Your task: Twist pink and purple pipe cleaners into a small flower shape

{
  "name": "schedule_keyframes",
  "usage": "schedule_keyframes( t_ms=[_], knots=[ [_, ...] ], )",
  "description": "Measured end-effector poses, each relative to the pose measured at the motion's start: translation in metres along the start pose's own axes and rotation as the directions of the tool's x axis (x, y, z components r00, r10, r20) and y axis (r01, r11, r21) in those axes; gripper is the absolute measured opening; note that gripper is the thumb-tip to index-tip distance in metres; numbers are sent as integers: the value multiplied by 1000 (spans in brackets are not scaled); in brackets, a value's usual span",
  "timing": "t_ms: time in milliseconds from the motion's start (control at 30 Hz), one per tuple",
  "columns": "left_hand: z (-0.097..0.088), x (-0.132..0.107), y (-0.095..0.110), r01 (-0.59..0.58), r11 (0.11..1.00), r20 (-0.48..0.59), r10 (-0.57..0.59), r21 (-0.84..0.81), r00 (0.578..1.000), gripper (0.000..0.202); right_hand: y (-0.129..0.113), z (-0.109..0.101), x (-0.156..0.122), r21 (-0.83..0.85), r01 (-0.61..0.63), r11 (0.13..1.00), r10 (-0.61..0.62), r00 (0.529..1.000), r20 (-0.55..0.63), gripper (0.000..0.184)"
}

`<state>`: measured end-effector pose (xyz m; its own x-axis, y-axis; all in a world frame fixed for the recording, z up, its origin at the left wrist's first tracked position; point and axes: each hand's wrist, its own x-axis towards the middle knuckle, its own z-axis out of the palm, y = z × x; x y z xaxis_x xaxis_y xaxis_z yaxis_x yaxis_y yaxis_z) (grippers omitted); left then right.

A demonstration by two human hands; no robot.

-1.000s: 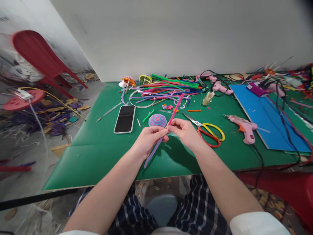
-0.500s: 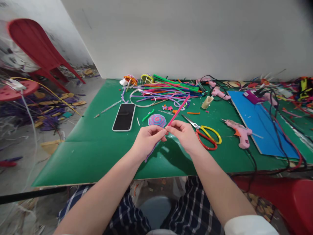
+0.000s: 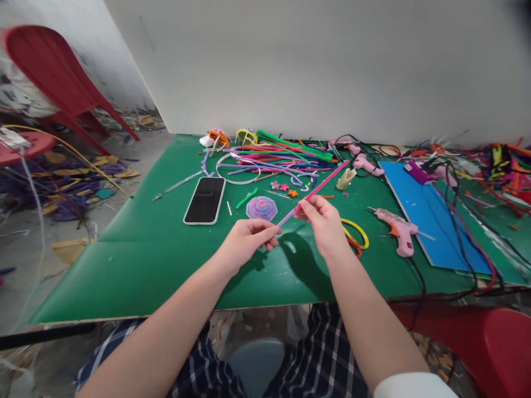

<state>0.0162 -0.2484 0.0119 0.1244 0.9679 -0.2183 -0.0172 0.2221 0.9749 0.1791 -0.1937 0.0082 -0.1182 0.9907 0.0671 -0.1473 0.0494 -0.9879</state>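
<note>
My left hand (image 3: 244,241) pinches the near end of a purple pipe cleaner (image 3: 287,218), thumb against fingers. Further along, the fingers of my right hand (image 3: 324,222) close around the strand where a pink pipe cleaner (image 3: 329,179) carries on toward the upper right. Whether the two pieces are twisted together there is hidden. Both hands are raised above the green table (image 3: 149,271). Just behind them lies a round pink, purple and blue coiled piece (image 3: 261,209). Scissors with yellow and red handles (image 3: 360,231) rest partly behind my right hand.
A phone (image 3: 204,200) lies to the left. At the back is a pile of pipe cleaners (image 3: 290,152), with small flowers (image 3: 284,187) in front. On the right are a pink glue gun (image 3: 400,229), a blue board (image 3: 431,221) and black cables (image 3: 473,249).
My hands have drawn apart, the right one sliding up and to the right, so a purple stretch now shows between them. The view has shifted slightly.
</note>
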Motion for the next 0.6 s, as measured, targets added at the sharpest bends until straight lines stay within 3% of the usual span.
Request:
schedule_keyframes(
  t_ms=[167,367,533,600],
  knots=[
    [-5,2,1,16,999,7,-16,40,1000,26,-3,-11,7,148,34,988,-12,989,-144,17],
    [-8,2,-3,-6,992,14,5,130,1000,27,-4,-17,13,187,117,975,-64,961,-268,16],
    [-16,2,-6,-57,945,-9,63,323,998,30,-2,-22,15,164,89,983,-48,969,-241,16],
    [-20,4,-6,-74,943,-43,93,324,995,34,-2,-21,15,146,76,986,-43,975,-216,16]
  ],
)
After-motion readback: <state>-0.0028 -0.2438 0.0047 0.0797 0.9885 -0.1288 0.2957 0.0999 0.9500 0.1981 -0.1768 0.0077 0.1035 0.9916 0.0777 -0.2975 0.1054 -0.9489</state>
